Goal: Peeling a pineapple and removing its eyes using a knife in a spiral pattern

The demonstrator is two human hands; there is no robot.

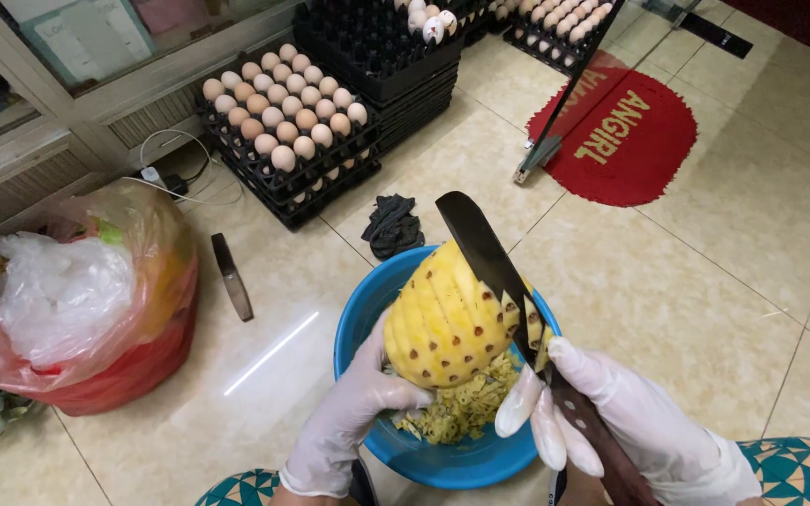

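A peeled yellow pineapple [444, 323] with brown eyes and cut grooves hangs over a blue bowl [360, 323]. My left hand [344, 412], in a white glove, cups the fruit from below and the left. My right hand [630, 412], also gloved, grips the dark wooden handle of a long dark knife [485, 253]. The blade lies along the pineapple's right side, set into a groove, tip pointing up and away. Yellow trimmings [457, 412] lie in the bowl under the fruit.
A red plastic bag [105, 375] with clear bags inside sits at left. Black trays of brown eggs [278, 117] are stacked beyond, more trays behind. A second knife [232, 276], a dark cloth [391, 225] and a red mat [630, 141] lie on the tiled floor.
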